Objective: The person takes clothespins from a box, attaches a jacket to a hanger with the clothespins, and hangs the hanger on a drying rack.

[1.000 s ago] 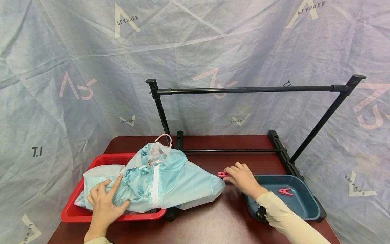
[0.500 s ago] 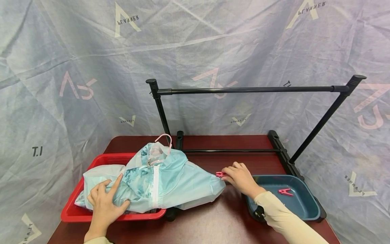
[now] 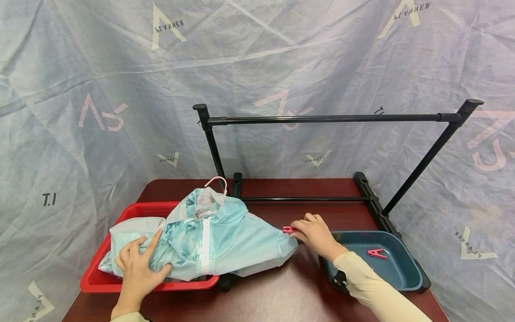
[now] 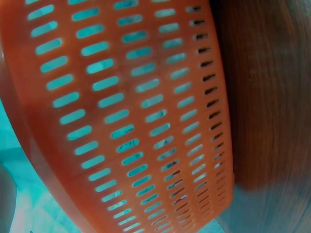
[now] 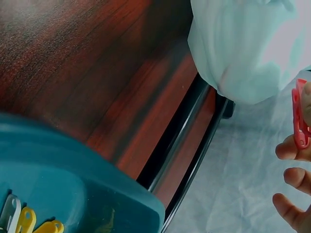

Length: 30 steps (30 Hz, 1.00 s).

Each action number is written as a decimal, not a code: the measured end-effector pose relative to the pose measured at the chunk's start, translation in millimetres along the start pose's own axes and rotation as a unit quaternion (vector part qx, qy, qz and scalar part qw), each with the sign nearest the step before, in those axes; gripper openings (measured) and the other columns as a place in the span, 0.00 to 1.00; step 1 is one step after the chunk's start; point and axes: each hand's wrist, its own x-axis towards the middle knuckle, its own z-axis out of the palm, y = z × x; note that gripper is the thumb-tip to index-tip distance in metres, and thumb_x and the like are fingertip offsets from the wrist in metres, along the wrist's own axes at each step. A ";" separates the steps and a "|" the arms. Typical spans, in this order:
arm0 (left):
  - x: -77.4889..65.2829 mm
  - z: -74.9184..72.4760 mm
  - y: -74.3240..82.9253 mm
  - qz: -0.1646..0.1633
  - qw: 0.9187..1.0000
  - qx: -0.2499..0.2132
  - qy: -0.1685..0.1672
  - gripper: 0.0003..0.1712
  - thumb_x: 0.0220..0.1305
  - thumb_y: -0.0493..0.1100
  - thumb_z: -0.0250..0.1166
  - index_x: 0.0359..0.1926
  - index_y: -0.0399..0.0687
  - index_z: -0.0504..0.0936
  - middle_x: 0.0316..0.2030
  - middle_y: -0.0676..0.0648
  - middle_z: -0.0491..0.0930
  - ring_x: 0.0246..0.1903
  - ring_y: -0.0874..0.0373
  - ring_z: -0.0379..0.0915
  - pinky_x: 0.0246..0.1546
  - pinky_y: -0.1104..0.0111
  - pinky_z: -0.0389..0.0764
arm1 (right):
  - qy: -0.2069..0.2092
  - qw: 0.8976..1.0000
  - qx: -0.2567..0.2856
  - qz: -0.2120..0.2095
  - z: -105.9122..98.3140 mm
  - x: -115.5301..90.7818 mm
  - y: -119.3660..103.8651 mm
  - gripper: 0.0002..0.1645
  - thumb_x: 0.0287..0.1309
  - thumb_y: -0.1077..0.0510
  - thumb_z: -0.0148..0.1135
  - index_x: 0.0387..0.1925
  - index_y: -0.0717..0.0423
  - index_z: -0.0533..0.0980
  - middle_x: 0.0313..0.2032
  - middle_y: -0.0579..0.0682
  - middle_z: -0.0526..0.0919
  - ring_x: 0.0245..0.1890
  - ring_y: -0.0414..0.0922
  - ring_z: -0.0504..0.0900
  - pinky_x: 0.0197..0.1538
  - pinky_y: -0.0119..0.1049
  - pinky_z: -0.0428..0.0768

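Observation:
A light blue zip jacket (image 3: 249,239) with a darker patterned panel lies across the red basket (image 3: 150,208), its right end reaching past the rim. A pink hanger (image 3: 218,178) pokes out at its collar. My left hand (image 3: 138,268) rests on the jacket's left part, fingers spread. Between thumb and fingers my right hand (image 3: 315,235) pinches a pink clothespin (image 3: 288,230), at the upper edge of the jacket's right end; in the right wrist view the clothespin (image 5: 300,114) appears apart from the cloth. The left wrist view shows mainly the slotted basket wall (image 4: 126,116).
A black rack (image 3: 330,118) stands behind on the dark red table (image 3: 273,295). At the right is a blue tray (image 3: 396,268) with another pink clothespin (image 3: 377,253). The right wrist view shows yellow clothespins (image 5: 26,221) and a pale one in the tray.
My right hand has shifted slightly left with the pink clothespin, closer to the jacket's right end. My left hand and the jacket stay in place.

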 end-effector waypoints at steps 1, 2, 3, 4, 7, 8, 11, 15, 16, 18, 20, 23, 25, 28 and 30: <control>-0.1 0.0 0.1 0.000 1.000 0.000 0.001 0.48 0.35 0.49 0.65 0.66 0.42 0.74 0.47 0.29 0.63 0.48 0.27 0.51 0.39 0.37 0.46 | 0.000 1.000 0.001 -0.001 0.5 0.4 -0.1 0.14 0.51 0.51 0.72 0.40 0.49 0.82 0.31 0.41 0.84 0.29 0.40 0.64 0.40 0.43 0.68; -0.1 0.0 0.1 0.001 1.000 0.001 0.001 0.48 0.36 0.49 0.65 0.66 0.42 0.73 0.47 0.29 0.63 0.48 0.27 0.51 0.39 0.37 0.46 | 0.001 1.000 0.002 -0.003 0.8 0.8 -0.2 0.14 0.51 0.51 0.73 0.40 0.48 0.82 0.31 0.41 0.84 0.29 0.40 0.64 0.40 0.43 0.68; 0.0 0.0 0.3 0.002 1.000 0.001 0.002 0.49 0.36 0.49 0.65 0.66 0.42 0.73 0.47 0.29 0.63 0.48 0.27 0.51 0.39 0.37 0.46 | 0.003 1.000 0.004 -0.005 1.3 1.3 -0.5 0.14 0.50 0.51 0.73 0.39 0.48 0.82 0.31 0.41 0.84 0.29 0.40 0.64 0.40 0.43 0.69; 0.0 -0.1 0.3 0.002 1.000 0.000 0.002 0.49 0.36 0.49 0.65 0.67 0.43 0.73 0.47 0.29 0.63 0.48 0.27 0.51 0.39 0.37 0.46 | 0.005 1.000 0.004 -0.007 1.9 1.8 -0.6 0.14 0.50 0.51 0.73 0.39 0.48 0.82 0.31 0.41 0.84 0.29 0.40 0.65 0.40 0.43 0.69; 0.2 0.1 0.0 0.004 1.000 -0.001 0.003 0.49 0.36 0.49 0.66 0.67 0.44 0.73 0.47 0.29 0.64 0.48 0.27 0.51 0.39 0.37 0.46 | 0.010 1.000 0.006 -0.010 3.1 3.8 -1.9 0.13 0.51 0.52 0.73 0.38 0.49 0.82 0.31 0.40 0.84 0.29 0.41 0.65 0.40 0.43 0.69; 0.3 0.0 -0.1 0.004 1.000 -0.002 0.003 0.49 0.36 0.49 0.66 0.67 0.44 0.73 0.47 0.29 0.64 0.48 0.27 0.51 0.39 0.37 0.46 | 0.011 1.000 0.007 -0.010 3.6 4.6 -2.4 0.12 0.51 0.52 0.73 0.38 0.49 0.82 0.31 0.40 0.84 0.29 0.41 0.65 0.40 0.43 0.69; 0.1 0.3 -0.9 0.002 1.000 0.000 0.003 0.49 0.35 0.49 0.66 0.66 0.43 0.74 0.47 0.29 0.64 0.47 0.27 0.52 0.38 0.37 0.47 | 0.014 1.000 0.006 -0.012 5.0 6.5 -3.7 0.12 0.51 0.51 0.72 0.37 0.49 0.82 0.31 0.40 0.84 0.29 0.41 0.67 0.40 0.44 0.69; -0.3 1.7 -2.6 0.002 1.000 0.002 0.008 0.49 0.34 0.50 0.67 0.65 0.42 0.74 0.47 0.29 0.64 0.46 0.27 0.52 0.38 0.38 0.48 | 0.016 1.000 0.008 -0.017 6.6 8.9 -5.3 0.12 0.51 0.51 0.71 0.37 0.49 0.82 0.31 0.40 0.84 0.29 0.42 0.68 0.41 0.44 0.70; -0.3 2.0 -2.9 0.003 1.000 0.002 0.008 0.49 0.34 0.50 0.67 0.65 0.42 0.74 0.47 0.29 0.64 0.46 0.27 0.52 0.37 0.38 0.48 | 0.017 1.000 0.011 -0.017 6.8 9.3 -5.8 0.12 0.51 0.51 0.71 0.37 0.49 0.82 0.31 0.40 0.83 0.29 0.42 0.68 0.41 0.44 0.70; -0.3 2.7 -3.5 0.003 1.000 0.002 0.009 0.48 0.34 0.50 0.66 0.65 0.42 0.75 0.46 0.29 0.64 0.46 0.27 0.53 0.37 0.38 0.48 | 0.018 1.000 0.017 -0.016 7.0 10.5 -7.1 0.12 0.51 0.51 0.71 0.37 0.49 0.82 0.31 0.40 0.83 0.29 0.41 0.68 0.41 0.44 0.69; -0.4 3.1 -3.9 0.003 1.000 0.002 0.008 0.48 0.34 0.50 0.66 0.65 0.42 0.74 0.46 0.29 0.64 0.47 0.27 0.53 0.38 0.38 0.47 | 0.019 0.999 0.022 -0.016 7.0 11.9 -8.5 0.12 0.52 0.51 0.71 0.37 0.50 0.82 0.31 0.40 0.82 0.29 0.41 0.67 0.41 0.44 0.69; -0.4 3.3 -4.2 0.001 1.000 0.002 0.006 0.48 0.35 0.50 0.66 0.65 0.42 0.74 0.47 0.29 0.64 0.47 0.27 0.53 0.38 0.38 0.47 | 0.015 0.999 0.027 -0.016 7.3 13.8 -10.3 0.12 0.52 0.51 0.71 0.38 0.50 0.82 0.32 0.40 0.83 0.30 0.41 0.68 0.42 0.43 0.69; -0.5 3.2 -4.1 0.000 1.000 0.002 0.005 0.49 0.35 0.50 0.67 0.66 0.42 0.74 0.47 0.29 0.64 0.47 0.27 0.53 0.38 0.38 0.47 | 0.010 0.999 0.030 -0.016 7.7 14.9 -11.3 0.12 0.53 0.51 0.71 0.39 0.50 0.82 0.33 0.40 0.83 0.30 0.41 0.68 0.42 0.43 0.69; -0.7 2.9 -3.9 -0.001 1.000 0.003 0.004 0.49 0.35 0.49 0.67 0.66 0.42 0.74 0.47 0.29 0.64 0.47 0.27 0.53 0.38 0.38 0.47 | 0.005 0.999 0.036 -0.016 8.6 15.8 -12.2 0.12 0.53 0.52 0.71 0.39 0.50 0.82 0.34 0.40 0.84 0.31 0.41 0.68 0.43 0.43 0.70; -0.9 2.8 -3.8 -0.001 1.000 0.003 0.004 0.49 0.35 0.49 0.67 0.66 0.42 0.74 0.47 0.29 0.64 0.47 0.27 0.53 0.38 0.38 0.47 | 0.003 0.999 0.038 -0.014 9.3 16.3 -12.7 0.12 0.53 0.52 0.71 0.40 0.50 0.82 0.34 0.41 0.85 0.31 0.41 0.67 0.43 0.43 0.69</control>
